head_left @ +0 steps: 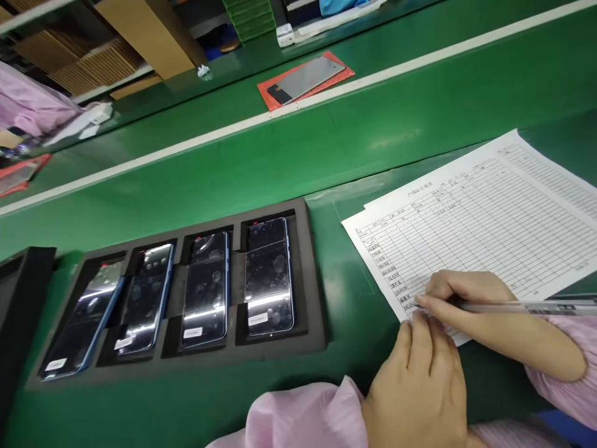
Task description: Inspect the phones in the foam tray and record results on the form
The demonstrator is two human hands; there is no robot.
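My right hand [480, 305] is closed around a slim clear-barrelled pen [513, 307], its tip at the lower left part of a printed form [448, 230]. The form has a ruled grid and lies with at least one more sheet beneath it. My left hand [422, 386] rests flat at the form's lower left corner, fingers stretched out and holding nothing. To the left, a dark foam tray [314, 280] carries several smartphones [268, 280] with blue edges, screens up, each in its own slot with a small white label.
Part of another dark tray [16, 292] shows at the left edge. Beyond a pale strip [405, 78], a flat screen panel [308, 78] lies on a red sheet [347, 73]. A pink sleeve of another person [32, 99] is at upper left, near shelves with cardboard [144, 37].
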